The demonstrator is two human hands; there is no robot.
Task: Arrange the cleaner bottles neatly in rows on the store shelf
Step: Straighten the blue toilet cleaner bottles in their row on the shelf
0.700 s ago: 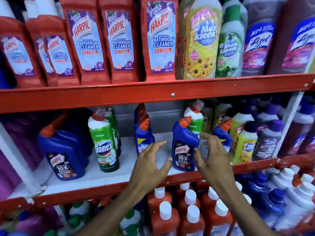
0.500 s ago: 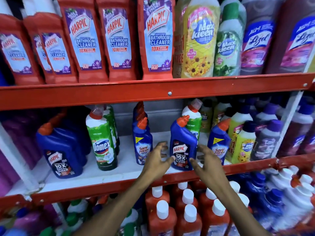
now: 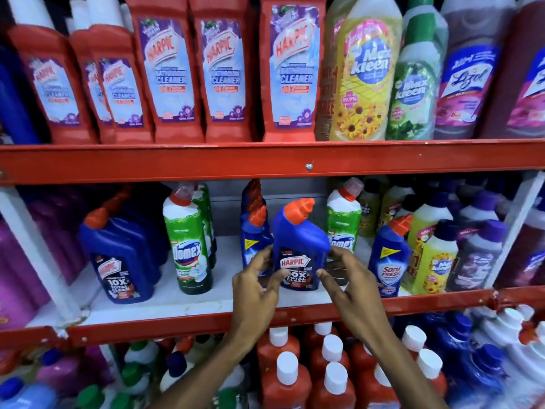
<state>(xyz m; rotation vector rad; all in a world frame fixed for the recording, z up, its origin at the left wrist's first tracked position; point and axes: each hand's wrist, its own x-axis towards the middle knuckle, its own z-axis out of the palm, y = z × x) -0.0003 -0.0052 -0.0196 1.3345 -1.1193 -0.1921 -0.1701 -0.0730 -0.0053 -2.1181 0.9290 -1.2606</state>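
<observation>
On the middle shelf (image 3: 188,308), a green bottle (image 3: 188,240) stood left of the hands. The left hand (image 3: 253,287) and right hand (image 3: 351,287) clasped a blue bottle (image 3: 299,246) from either side, fingers curled around its lower body. It stood upright between them, near the shelf's front edge, a smaller blue bottle (image 3: 389,255) to its right.

Bright and evenly lit across the front-facing labels, with faint glare on the yellow Max Kleen bottle (image 3: 365,69). Dim and shadowed deep inside the middle shelf (image 3: 182,305) behind the front rows. Slightly soft throughout, motion-smeared on the upper red Harpic bottles (image 3: 174,78). Wide-angle bowing at the edges; blurred and leaning toward both sides.
</observation>
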